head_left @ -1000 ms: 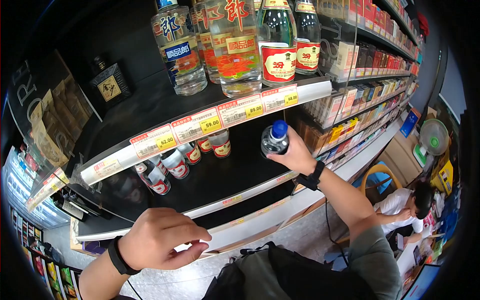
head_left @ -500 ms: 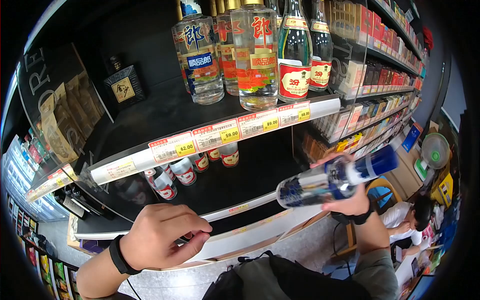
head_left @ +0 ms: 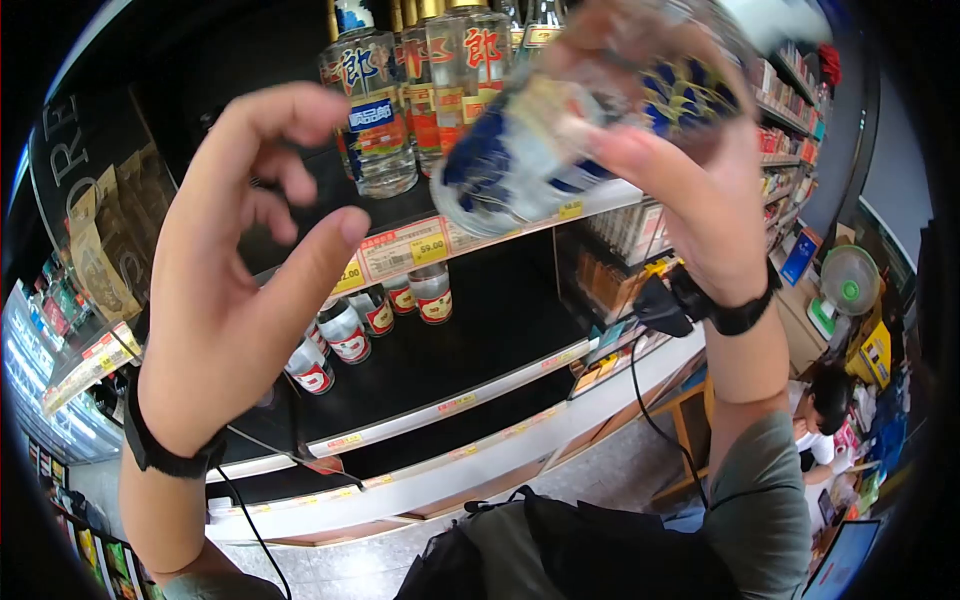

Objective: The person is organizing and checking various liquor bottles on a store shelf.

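My right hand (head_left: 705, 215) grips a clear glass bottle (head_left: 510, 165) with blue and gold decoration. The bottle is tilted in front of the upper shelf, its cap end up at the right and smeared by motion. My left hand (head_left: 215, 270) is raised at the left, thumb and fingers spread apart with nothing between them. Just beyond its fingertips, a clear liquor bottle with a blue label (head_left: 385, 155) stands upright on the shelf. Beside that bottle is one with red lettering (head_left: 480, 50); the held bottle partly covers it. Other bottles behind are hidden.
A rail of price tags (head_left: 395, 255) edges the upper shelf. Several small bottles (head_left: 350, 340) stand on the shelf below. Packs (head_left: 640, 240) line shelves at the right. A fan (head_left: 850, 280) and a seated person (head_left: 825, 410) are farther right. Cables (head_left: 645, 405) hang from both wrists.
My right hand has lifted the bottle up and left, closer to the camera. My left hand has risen from the lower shelf's front and spread its fingers.
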Demonstrator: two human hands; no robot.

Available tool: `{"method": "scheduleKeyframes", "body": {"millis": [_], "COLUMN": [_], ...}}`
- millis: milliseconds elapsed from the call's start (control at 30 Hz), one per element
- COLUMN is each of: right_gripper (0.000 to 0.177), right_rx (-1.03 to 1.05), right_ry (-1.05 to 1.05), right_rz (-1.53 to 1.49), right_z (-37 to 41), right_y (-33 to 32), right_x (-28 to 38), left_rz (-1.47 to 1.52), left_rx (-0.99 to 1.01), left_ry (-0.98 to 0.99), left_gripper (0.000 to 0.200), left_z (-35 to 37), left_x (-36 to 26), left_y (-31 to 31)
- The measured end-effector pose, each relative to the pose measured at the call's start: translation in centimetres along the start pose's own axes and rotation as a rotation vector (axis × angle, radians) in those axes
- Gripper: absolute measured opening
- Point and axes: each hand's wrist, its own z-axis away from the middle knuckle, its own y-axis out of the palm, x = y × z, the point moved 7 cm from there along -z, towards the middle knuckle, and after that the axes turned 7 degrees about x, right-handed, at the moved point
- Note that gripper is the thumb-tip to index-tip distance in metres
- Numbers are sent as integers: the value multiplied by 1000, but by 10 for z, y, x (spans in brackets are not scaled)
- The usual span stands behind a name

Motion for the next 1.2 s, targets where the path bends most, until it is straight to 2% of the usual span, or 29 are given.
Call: {"method": "scheduleKeyframes", "body": {"millis": [33,67,100,133,200,233,267,333,367,400,467,500,533,600,633,667,733,767,800,867,900,1000,1100,1200], "right_gripper": [73,68,42,65,71,70,69,67,65,65,64,63,63,61,59,59,60,61,61,70,75,72,71,71], "right_rx": [8,13,107,-77,-39,198,21,135,183,178,173,213,215,196,99,100,234,22,27,-29,-50,-83,-1,-30], "right_ry": [26,50,-198,186,79,114,136,294,196,195,345,180,182,34,-5,-5,193,-38,-43,-82,-87,-95,-39,-93], "right_rz": [-34,-68,-395,-436,-401,-786,-390,-616,-666,-665,-367,-520,-527,-472,-336,-344,-456,-168,-173,202,199,199,267,219], "right_z": [-9,-19,-31,-31,-41,-53,-47,-61,-59,-61,-64,-67,-70,-79,-85,-80,-70,-82,-82,-81,-84,-83,-86,-89], "right_y": [7,13,24,25,42,42,46,44,48,47,46,48,49,55,61,55,51,61,63,60,63,65,67,68], "right_x": [-4,-10,-8,8,2,11,10,-1,-3,1,4,-6,-18,-24,-28,-27,-14,-46,-51,-51,-56,-64,-67,-75], "left_rz": [-61,-64,-95,-125,-145,-88,-28,-56,2,60,38,50,62,25,69,112,-3,-58,-113,-139,-125,-103,-108,-134], "left_rx": [6,11,-13,-38,-37,-52,-68,-69,-76,-83,-85,-78,-72,-57,-56,-56,-31,-29,-28,-31,-21,-9,36,38], "left_ry": [-7,8,15,22,26,24,21,34,22,7,-18,-25,-32,-57,-34,-11,-23,-5,14,21,19,51,-33,-54], "left_gripper": [69,69,74,80,84,83,82,76,70,65,58,57,56,54,54,54,55,56,56,56,55,51,51,52], "left_z": [-6,-13,-19,-25,-36,-41,-45,-50,-52,-54,-55,-57,-58,-59,-59,-59,-56,-55,-54,-53,-53,-52,-51,-51], "left_x": [-1,-3,-3,-3,4,11,16,16,17,20,28,33,36,40,43,44,46,47,49,54,56,52,60,62], "left_y": [0,1,2,3,7,11,14,20,20,20,17,17,16,16,18,18,16,17,18,19,21,24,27,27]}}
